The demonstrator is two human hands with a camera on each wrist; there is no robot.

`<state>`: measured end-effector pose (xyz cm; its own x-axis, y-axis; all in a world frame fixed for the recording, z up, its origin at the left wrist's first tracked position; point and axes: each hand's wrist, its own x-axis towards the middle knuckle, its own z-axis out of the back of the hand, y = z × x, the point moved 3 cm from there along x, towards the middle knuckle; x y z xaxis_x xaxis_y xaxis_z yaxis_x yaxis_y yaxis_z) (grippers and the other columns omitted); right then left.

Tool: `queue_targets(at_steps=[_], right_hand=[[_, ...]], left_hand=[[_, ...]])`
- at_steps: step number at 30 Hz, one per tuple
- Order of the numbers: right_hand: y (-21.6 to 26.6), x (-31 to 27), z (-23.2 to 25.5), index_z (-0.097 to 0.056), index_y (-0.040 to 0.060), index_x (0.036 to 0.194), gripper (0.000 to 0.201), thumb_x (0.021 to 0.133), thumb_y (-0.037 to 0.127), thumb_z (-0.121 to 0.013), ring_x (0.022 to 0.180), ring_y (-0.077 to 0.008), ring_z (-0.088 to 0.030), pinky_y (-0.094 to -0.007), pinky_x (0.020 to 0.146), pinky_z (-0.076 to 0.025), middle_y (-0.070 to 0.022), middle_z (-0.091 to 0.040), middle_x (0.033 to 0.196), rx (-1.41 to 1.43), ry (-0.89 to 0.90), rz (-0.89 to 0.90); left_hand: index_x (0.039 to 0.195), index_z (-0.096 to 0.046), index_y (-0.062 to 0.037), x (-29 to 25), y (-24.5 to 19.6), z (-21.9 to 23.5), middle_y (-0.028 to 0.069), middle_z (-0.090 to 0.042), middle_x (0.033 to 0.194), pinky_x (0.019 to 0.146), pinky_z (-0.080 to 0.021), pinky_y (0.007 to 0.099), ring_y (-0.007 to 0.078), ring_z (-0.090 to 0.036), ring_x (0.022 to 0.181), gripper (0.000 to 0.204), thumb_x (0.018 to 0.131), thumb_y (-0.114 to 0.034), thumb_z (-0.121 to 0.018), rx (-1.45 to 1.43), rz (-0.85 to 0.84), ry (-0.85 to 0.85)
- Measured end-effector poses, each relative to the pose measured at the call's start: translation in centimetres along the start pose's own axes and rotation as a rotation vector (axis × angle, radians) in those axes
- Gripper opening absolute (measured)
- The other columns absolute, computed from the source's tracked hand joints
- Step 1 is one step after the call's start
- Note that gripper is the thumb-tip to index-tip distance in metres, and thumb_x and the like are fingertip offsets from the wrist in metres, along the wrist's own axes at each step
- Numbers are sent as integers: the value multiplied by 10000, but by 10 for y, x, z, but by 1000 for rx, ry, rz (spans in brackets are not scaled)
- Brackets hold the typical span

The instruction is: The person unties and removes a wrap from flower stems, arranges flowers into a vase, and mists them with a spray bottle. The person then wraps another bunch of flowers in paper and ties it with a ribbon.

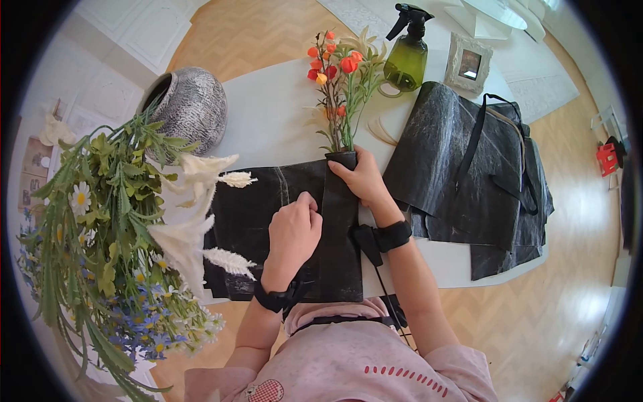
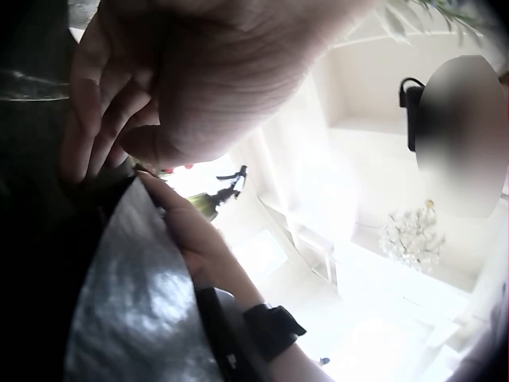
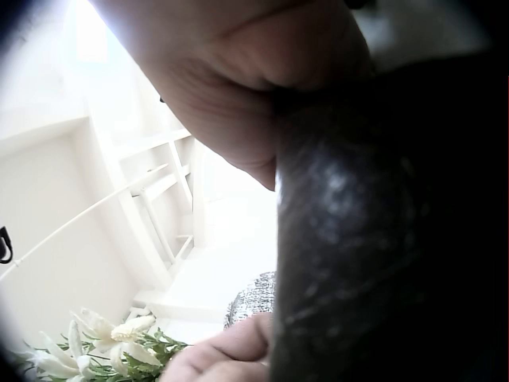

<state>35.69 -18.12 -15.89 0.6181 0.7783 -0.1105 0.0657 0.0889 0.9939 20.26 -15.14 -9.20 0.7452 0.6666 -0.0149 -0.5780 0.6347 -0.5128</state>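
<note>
A bunch of orange, red and yellow artificial flowers (image 1: 340, 67) stands out of the top of a rolled black sheet (image 1: 340, 228), which hides the lower stems. Near that upper opening, my right hand (image 1: 365, 177) grips the roll, thumb across its front and fingers round the far side. My left hand (image 1: 295, 231) is just left of the roll, over the flat part of the same black sheet (image 1: 244, 201). In the left wrist view its fingers (image 2: 99, 131) reach down against the dark sheet, thumb beside them.
More black sheets (image 1: 462, 167) with a black strap lie at the right. Behind stand a green spray bottle (image 1: 406, 57) and a picture frame (image 1: 467, 63). A mottled grey vase (image 1: 191, 107) lies tipped at the left, beside a large heap of artificial greenery (image 1: 120, 214) with white and blue flowers.
</note>
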Motion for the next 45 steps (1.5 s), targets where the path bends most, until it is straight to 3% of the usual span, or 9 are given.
queue_targets(at_steps=[6,13,15,19,29,33,35,39,45], right_hand=[[-1,1,1,-533,-57,938,299,736,130,-649,662,-114,-542,-254,575,-453,-80,-591,773,-96,1,21],[-4,2,-2,-536,-71,914,326,699,142,-657,682,-148,-546,-276,597,-449,-130,-588,767,85,14,-14],[-5,4,-2,-455,-58,1088,460,711,127,-644,701,-148,-539,-273,604,-445,-124,-576,808,-19,25,34],[5,-5,-5,-162,40,1316,706,748,35,-581,743,-163,-527,-277,642,-441,-96,-541,849,439,96,-92],[9,-6,-14,-86,61,1353,783,730,-57,-547,896,-200,-540,-305,762,-461,-152,-517,1028,737,246,-21],[12,-7,-16,-81,57,1352,785,735,-50,-553,908,-204,-540,-313,766,-467,-159,-503,1052,740,241,-22],[13,-7,-15,-79,57,1352,781,743,-37,-558,906,-200,-539,-309,754,-471,-159,-501,1055,753,233,-28],[8,-8,-16,-88,59,1349,751,773,10,-568,865,-179,-543,-287,709,-480,-152,-501,1020,674,194,-81],[7,-8,-17,-96,31,1343,702,809,84,-547,877,-180,-536,-289,723,-466,-149,-486,1044,586,192,-129]], left_hand=[[901,-506,-3,-9,-30,-9,167,-551,836,626,-459,380,331,-556,763,214,758,-154,-554,94,21,47],[970,-487,27,-11,-49,-3,138,-500,947,672,-466,347,277,-520,859,343,758,-225,-585,362,-165,-237],[976,-476,33,-7,-40,-18,149,-515,896,643,-474,348,277,-545,800,390,759,-267,-595,281,-31,129],[1007,-456,59,-1,-43,-28,164,-518,835,623,-482,338,295,-561,795,526,723,-347,-633,218,-22,48],[1266,-178,-27,4,-11,-17,248,-416,1044,780,-445,406,414,-524,832,834,638,-130,-717,-259,-10,-117],[1251,-186,-23,6,0,-25,206,-508,962,712,-467,343,298,-569,763,705,737,-129,-656,-462,-75,-107],[1227,-200,-27,7,6,-34,138,-562,878,639,-462,253,150,-561,713,520,843,-122,-538,-1000,84,-19],[1208,-168,-6,9,11,-44,119,-564,803,570,-458,233,99,-544,650,468,878,-126,-477,-1151,114,-90],[895,-550,-4,11,15,-48,12,-580,758,550,-449,215,67,-547,638,148,875,-141,-498,-1432,275,177]])
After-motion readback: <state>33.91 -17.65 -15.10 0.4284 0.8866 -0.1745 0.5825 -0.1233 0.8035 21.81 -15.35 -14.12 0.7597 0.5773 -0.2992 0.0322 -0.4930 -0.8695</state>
